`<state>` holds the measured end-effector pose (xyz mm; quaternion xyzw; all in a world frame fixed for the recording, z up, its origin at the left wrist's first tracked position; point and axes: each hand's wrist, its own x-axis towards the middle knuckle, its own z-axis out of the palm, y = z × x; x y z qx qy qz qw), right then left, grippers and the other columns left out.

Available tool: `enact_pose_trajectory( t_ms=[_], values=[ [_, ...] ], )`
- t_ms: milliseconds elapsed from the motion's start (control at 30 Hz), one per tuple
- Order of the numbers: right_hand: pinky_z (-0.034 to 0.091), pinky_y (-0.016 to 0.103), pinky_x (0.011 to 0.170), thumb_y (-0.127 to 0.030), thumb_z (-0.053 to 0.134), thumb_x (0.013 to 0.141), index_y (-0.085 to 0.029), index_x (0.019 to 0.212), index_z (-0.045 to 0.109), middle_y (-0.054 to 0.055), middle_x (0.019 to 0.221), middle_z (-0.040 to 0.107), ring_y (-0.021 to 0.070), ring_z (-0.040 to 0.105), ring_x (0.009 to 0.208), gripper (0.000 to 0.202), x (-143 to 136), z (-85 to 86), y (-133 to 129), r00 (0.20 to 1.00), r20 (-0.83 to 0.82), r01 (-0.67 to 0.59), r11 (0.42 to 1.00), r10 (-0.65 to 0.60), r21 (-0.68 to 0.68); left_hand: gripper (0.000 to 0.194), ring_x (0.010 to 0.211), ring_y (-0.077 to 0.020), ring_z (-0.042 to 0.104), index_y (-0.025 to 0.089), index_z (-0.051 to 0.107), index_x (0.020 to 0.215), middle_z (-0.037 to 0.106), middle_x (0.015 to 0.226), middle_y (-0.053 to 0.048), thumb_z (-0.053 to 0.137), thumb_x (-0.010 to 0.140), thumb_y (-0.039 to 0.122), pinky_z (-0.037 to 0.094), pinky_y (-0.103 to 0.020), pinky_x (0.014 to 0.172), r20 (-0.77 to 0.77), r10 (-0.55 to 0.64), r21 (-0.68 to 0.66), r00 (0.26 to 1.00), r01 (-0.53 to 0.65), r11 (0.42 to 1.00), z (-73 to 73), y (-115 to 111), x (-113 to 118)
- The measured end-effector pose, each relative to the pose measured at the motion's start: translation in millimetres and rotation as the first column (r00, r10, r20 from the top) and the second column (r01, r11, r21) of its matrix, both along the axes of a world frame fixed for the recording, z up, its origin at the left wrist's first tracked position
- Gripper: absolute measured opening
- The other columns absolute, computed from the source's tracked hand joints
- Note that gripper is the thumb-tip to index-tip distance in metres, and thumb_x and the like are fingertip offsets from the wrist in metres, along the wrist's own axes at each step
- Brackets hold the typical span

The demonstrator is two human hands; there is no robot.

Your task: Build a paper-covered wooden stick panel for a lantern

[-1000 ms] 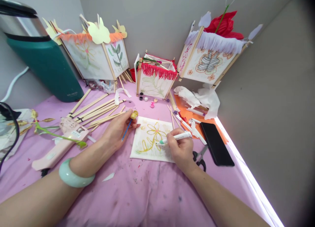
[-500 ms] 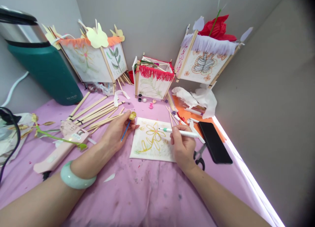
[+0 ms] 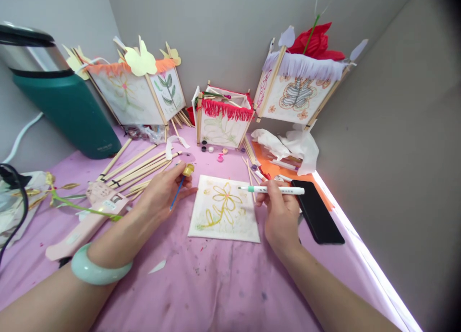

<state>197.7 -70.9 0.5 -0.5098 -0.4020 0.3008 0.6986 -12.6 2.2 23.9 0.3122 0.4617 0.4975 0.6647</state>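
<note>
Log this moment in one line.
left hand: yellow pot, blue brush | right hand: white marker, over panel, contact unclear | panel: yellow flower drawing, on pink cloth

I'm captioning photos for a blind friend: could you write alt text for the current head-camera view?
The right hand holds a white marker, its tip over a white square with a yellow flower drawing; the left hand holds a small yellow pot and a blue brush. Around them are three decorated boxes, wooden sticks, a teal bottle and a phone.
</note>
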Motion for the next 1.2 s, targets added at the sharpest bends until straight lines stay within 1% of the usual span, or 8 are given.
enact_pose_trajectory(
  t_ms=[200, 333, 500, 667, 767, 867, 1067, 1200],
  values=[
    [0.048, 0.03, 0.07, -0.045, 0.065, 0.079, -0.018, 0.068, 0.061, 0.001, 0.066, 0.059, 0.0152, 0.056, 0.068, 0.029, 3, 5.3, 0, 0.998, -0.055, -0.055, 0.95, 0.04, -0.309, 0.018, 0.055, -0.01, 0.051, 0.016, 0.062, 0.075, 0.055, 0.065, 0.001, 0.053, 0.085, 0.027, 0.057, -0.03, 0.062, -0.029, -0.036, -0.039, 0.999, 0.035, 0.999, 8.8, 2, -6],
    [0.049, 0.03, 0.066, -0.048, 0.066, 0.075, -0.018, 0.071, 0.062, 0.0, 0.062, 0.059, 0.0159, 0.058, 0.066, 0.03, 2, 9.6, 1, 0.984, -0.167, -0.114, 0.944, 0.064, -0.308, 0.014, 0.055, -0.0101, 0.052, 0.017, 0.062, 0.076, 0.056, 0.068, 0.001, 0.052, 0.085, 0.024, 0.058, -0.034, 0.062, 0.052, -0.063, -0.045, 0.997, 0.065, 0.997, 7.9, 4, -7],
    [0.05, 0.031, 0.066, -0.049, 0.07, 0.072, -0.018, 0.069, 0.062, 0.001, 0.064, 0.059, 0.0162, 0.057, 0.066, 0.032, 17, 19.5, 4, 0.991, -0.128, 0.011, 0.961, -0.049, -0.278, 0.015, 0.056, -0.0104, 0.052, 0.017, 0.061, 0.078, 0.057, 0.07, 0.0, 0.052, 0.086, 0.027, 0.057, -0.031, 0.059, 0.044, -0.078, -0.026, 0.996, 0.079, 0.997, 10.3, 2, -9],
    [0.047, 0.027, 0.058, -0.051, 0.07, 0.07, -0.018, 0.071, 0.061, 0.001, 0.062, 0.055, 0.0155, 0.055, 0.065, 0.034, 22, 22.2, 5, 0.962, -0.193, -0.258, 0.872, 0.193, -0.416, 0.015, 0.056, -0.0109, 0.053, 0.017, 0.061, 0.076, 0.058, 0.07, -0.001, 0.052, 0.085, 0.025, 0.056, -0.029, 0.057, 0.056, -0.086, -0.037, 0.995, 0.088, 0.995, 12.4, 0, -8],
    [0.048, 0.028, 0.06, -0.051, 0.07, 0.07, -0.019, 0.071, 0.061, -0.001, 0.061, 0.053, 0.0157, 0.055, 0.065, 0.034, 18, 18.8, 6, 0.952, -0.231, -0.272, 0.898, 0.199, -0.347, 0.013, 0.056, -0.0108, 0.053, 0.017, 0.062, 0.078, 0.059, 0.068, 0.0, 0.057, 0.083, 0.028, 0.056, -0.031, 0.061, 0.081, -0.069, -0.007, 0.994, 0.07, 0.998, 8.6, 3, -10],
    [0.049, 0.03, 0.068, -0.051, 0.07, 0.073, -0.018, 0.073, 0.062, -0.001, 0.063, 0.055, 0.0157, 0.056, 0.069, 0.033, 14, 13.3, 7, 0.965, -0.213, -0.208, 0.946, 0.156, -0.249, 0.017, 0.056, -0.0103, 0.053, 0.016, 0.063, 0.078, 0.059, 0.067, 0.001, 0.063, 0.078, 0.032, 0.055, -0.029, 0.063, 0.072, -0.032, 0.075, 0.997, 0.027, 0.997, 5.8, 5, -10],
    [0.046, 0.028, 0.071, -0.047, 0.062, 0.083, -0.019, 0.075, 0.061, -0.001, 0.066, 0.058, 0.0144, 0.056, 0.07, 0.03, 10, 4.8, 18, 0.989, -0.037, -0.144, 0.988, 0.142, -0.048, 0.024, 0.065, -0.0106, 0.055, 0.015, 0.062, 0.072, 0.06, 0.069, 0.001, 0.072, 0.071, 0.037, 0.052, -0.026, 0.069, 0.058, 0.087, 0.261, 0.995, -0.099, 0.96, 11.4, 4, 1],
    [0.044, 0.029, 0.076, -0.048, 0.057, 0.085, -0.018, 0.073, 0.06, -0.001, 0.067, 0.058, 0.0156, 0.057, 0.073, 0.032, 11, 8.6, 42, 0.99, 0.11, -0.095, 0.994, 0.088, 0.056, 0.029, 0.062, -0.0097, 0.054, 0.015, 0.062, 0.072, 0.059, 0.067, 0.002, 0.076, 0.065, 0.04, 0.049, -0.025, 0.067, 0.089, 0.092, 0.372, 0.992, -0.119, 0.921, 19.9, 20, 10]
  ],
)
